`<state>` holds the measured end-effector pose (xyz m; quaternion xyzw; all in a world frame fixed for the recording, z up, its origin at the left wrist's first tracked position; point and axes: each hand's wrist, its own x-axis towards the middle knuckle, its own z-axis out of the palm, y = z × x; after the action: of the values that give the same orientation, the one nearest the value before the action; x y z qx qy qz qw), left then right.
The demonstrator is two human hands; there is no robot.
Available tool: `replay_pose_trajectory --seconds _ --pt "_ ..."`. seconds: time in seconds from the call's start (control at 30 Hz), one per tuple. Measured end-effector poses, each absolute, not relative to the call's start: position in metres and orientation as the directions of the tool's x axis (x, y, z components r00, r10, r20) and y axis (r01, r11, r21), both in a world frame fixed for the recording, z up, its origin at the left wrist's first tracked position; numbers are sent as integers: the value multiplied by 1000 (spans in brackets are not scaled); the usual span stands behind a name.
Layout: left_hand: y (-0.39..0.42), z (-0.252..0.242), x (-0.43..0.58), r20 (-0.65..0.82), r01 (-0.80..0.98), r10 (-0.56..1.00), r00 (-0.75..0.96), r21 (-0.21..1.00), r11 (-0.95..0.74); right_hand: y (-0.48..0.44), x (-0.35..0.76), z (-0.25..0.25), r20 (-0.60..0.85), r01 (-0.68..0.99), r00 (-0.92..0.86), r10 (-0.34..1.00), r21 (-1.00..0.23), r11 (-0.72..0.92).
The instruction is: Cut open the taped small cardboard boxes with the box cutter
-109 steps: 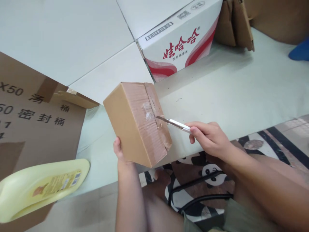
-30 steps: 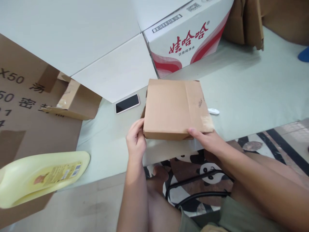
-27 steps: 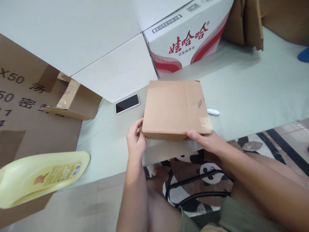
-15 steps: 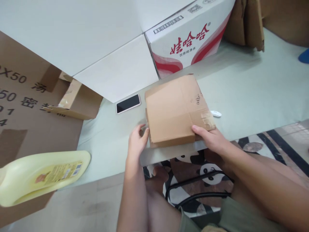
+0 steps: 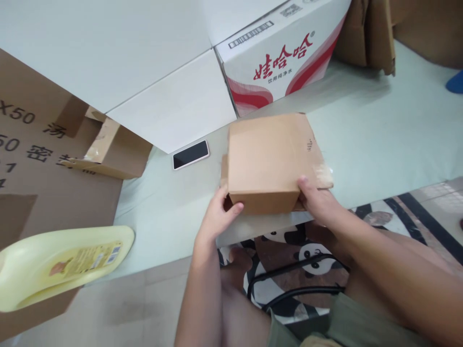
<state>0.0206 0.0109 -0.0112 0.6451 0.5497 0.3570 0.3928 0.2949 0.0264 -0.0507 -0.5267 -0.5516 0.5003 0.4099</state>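
Pale yellow plastic comes first at the far left: a detergent bottle [image 5: 61, 266] lying on its side over a flattened brown carton [image 5: 43, 159] printed with dark characters. Just right of that, a small torn cardboard box [image 5: 112, 154] rests against a large white box [image 5: 119, 62], and a black phone [image 5: 191, 154] lies face up on the pale green mat [image 5: 379, 135], close under the white box's lower corner.

Near the mat's front edge sits the brown cardboard box [image 5: 269, 159], plain side up, with a flap carrying clear tape sticking out at its right. The left hand [image 5: 219, 217] grasps the box's near left corner, fingers curled onto the front face and under its edge. The right hand [image 5: 318, 200] grips the near right corner, thumb on top, fingers hidden beneath the taped flap. Both hands are closed on the box.

Behind it, at the mat's back edge, stands a white water carton [image 5: 278, 53] with red lettering and swirls. At the far right corner, folded brown cardboard [image 5: 369, 33] leans upright.
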Motion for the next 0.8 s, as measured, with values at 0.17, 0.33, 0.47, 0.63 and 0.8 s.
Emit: replay_pose_trajectory --seconds 0.17,0.33,0.47,0.63,0.8 --pt "8 -17 16 71 254 997 3 965 -69 21 295 -24 -129 270 -190 973 -960 -75" --pt "11 -18 18 111 248 984 -141 966 -74 26 294 -13 -31 236 -332 943 -970 51" --pt "15 -15 13 47 249 973 -227 969 11 31 292 -11 36 282 -424 905 -944 170" --pt "11 -8 9 -57 376 994 -92 923 88 33 287 -12 -47 451 -421 906 -877 164" --pt "12 -1 14 -17 428 997 -80 902 50 38 286 -9 -61 480 -202 977 -876 45"
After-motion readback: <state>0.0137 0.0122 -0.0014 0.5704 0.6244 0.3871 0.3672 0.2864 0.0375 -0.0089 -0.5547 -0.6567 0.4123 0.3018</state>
